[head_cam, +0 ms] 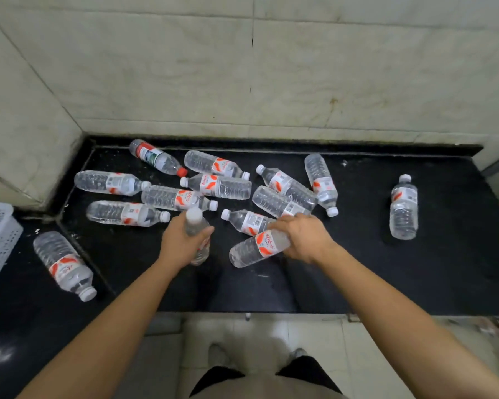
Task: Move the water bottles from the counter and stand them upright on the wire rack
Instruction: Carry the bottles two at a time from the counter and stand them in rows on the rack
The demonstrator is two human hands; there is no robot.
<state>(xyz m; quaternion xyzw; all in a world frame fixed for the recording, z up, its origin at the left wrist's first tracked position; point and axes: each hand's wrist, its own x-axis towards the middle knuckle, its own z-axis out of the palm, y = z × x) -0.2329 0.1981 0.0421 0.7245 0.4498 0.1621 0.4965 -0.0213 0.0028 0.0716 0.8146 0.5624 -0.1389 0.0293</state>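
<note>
Head view: we have our left hand (182,240) wrapped around an upright bottle (196,234) by its shoulder, and our right hand (303,237) closed over the cap end of a second bottle (257,249), tilted with its base toward us. Both sit near the middle of the black counter (444,269); the other bottles (167,197) lie scattered behind, one (404,208) far right, one (64,263) near left. No wire rack shows. We judge the smooth, ribbed clear plastic could slip from a cap-end grip, or a sweep could roll the round neighbours off the glossy stone.
</note>
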